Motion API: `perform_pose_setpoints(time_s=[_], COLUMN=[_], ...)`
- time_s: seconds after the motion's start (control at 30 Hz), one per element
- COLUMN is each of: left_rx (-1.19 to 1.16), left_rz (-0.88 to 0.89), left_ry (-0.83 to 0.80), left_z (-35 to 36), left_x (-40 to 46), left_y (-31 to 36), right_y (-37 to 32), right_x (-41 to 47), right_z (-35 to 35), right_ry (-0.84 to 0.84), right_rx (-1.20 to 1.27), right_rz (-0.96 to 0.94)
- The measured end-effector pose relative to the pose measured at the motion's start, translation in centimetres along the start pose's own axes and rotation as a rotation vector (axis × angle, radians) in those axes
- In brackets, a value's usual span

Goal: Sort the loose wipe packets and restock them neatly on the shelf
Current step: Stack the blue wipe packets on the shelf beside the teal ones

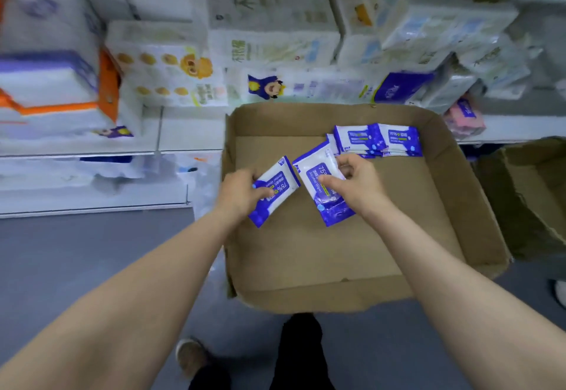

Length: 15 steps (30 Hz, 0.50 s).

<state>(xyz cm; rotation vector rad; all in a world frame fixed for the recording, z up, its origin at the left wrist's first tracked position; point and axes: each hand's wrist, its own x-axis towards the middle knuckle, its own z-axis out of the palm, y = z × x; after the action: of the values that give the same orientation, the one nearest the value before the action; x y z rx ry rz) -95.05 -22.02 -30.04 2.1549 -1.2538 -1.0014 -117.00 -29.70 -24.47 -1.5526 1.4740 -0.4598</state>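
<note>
Grey flooring underfoot; shallow brown cardboard tray [352, 270] before you. Your left hand [242, 193] grips one blue-and-white wipe packet [275, 189], your right hand [355, 184] another [318, 187], long axes tilted oppositely. Remaining packets [379, 141] lie beyond your right fingers, stocked white shelf [190, 138] farther.

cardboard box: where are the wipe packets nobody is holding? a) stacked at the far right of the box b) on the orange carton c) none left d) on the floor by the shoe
a: the loose wipe packets lie bunched at the far right inside the cardboard box, while the left hand and the right hand each hold a packet nearer the middle.
</note>
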Motion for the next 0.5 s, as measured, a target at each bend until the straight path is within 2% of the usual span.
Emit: perform_pose_setpoints(time_s=[0.2, 0.5], left_rx=[-0.039, -0.009], left_rz=[0.085, 0.205], left_ry=[0.236, 0.562], left_z=[-14.1, -34.8], left_x=[-4.0, -7.2], left_y=[-3.2, -6.2], right_y=[-12.2, -30.9], right_x=[-3.2, -4.3], right_z=[6.9, 15.6], right_ry=[0.077, -0.01], right_rx=[0.018, 0.067], right_rz=[-0.182, -0.471])
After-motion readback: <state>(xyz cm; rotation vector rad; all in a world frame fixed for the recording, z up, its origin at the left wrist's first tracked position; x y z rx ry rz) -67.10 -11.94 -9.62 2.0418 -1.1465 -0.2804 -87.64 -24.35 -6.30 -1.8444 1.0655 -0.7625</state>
